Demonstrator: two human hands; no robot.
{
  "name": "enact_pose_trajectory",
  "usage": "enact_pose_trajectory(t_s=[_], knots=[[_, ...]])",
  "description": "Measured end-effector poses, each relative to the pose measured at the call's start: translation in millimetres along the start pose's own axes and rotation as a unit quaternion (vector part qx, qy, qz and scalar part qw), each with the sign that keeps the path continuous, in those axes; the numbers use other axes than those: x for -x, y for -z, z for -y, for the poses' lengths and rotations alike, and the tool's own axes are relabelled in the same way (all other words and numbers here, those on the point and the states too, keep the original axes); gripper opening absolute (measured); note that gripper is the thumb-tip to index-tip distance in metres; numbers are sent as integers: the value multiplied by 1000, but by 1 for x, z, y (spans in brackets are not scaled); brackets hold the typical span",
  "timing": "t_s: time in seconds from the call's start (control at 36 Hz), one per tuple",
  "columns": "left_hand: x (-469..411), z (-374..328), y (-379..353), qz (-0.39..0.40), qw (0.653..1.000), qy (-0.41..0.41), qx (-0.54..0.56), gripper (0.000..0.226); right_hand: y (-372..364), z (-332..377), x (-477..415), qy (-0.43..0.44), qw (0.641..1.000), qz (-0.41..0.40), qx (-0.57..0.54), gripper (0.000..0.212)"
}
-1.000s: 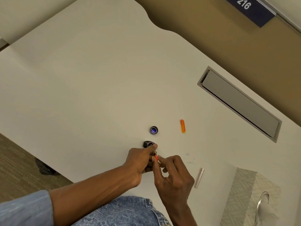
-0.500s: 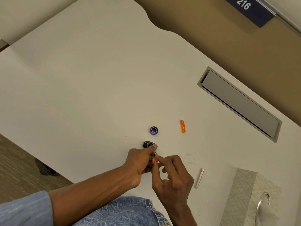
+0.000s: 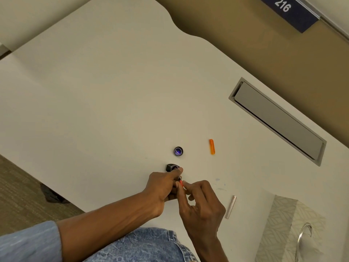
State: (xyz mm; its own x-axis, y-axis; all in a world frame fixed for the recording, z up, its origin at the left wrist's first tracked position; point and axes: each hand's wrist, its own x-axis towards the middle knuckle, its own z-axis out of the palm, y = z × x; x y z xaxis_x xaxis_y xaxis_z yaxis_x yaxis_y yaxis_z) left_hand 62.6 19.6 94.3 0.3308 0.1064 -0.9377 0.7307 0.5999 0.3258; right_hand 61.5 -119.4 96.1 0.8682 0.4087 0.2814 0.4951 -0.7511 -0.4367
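Observation:
My left hand point(image 3: 162, 186) curls around a small dark object point(image 3: 171, 167) at the near middle of the white table point(image 3: 113, 101); most of it is hidden under the fingers. My right hand point(image 3: 200, 203) pinches a thin orange-red piece point(image 3: 181, 183) that meets the dark object between both hands. A small round dark cap with a purple centre point(image 3: 178, 151) lies just beyond the hands. An orange cap point(image 3: 212, 146) lies to its right.
A thin pale stick point(image 3: 230, 207) lies right of my right hand. A patterned tissue box point(image 3: 283, 224) stands at the lower right. A grey cable hatch point(image 3: 277, 120) is set into the table at the right. The table's near edge runs just below my hands.
My right hand's fingers have shifted slightly on the orange-red piece. Both hands stay in the same place.

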Motion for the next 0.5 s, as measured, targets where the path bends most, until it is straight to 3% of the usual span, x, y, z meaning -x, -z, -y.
enact_pose_trajectory(t_s=[0.33, 0.5], knots=[[1, -1, 2, 2, 1000, 3, 8, 35, 3, 5, -2, 0, 1000, 2, -23, 23], [3, 0, 3, 11, 1000, -6, 17, 32, 3, 6, 0, 8, 1000, -1, -30, 16]])
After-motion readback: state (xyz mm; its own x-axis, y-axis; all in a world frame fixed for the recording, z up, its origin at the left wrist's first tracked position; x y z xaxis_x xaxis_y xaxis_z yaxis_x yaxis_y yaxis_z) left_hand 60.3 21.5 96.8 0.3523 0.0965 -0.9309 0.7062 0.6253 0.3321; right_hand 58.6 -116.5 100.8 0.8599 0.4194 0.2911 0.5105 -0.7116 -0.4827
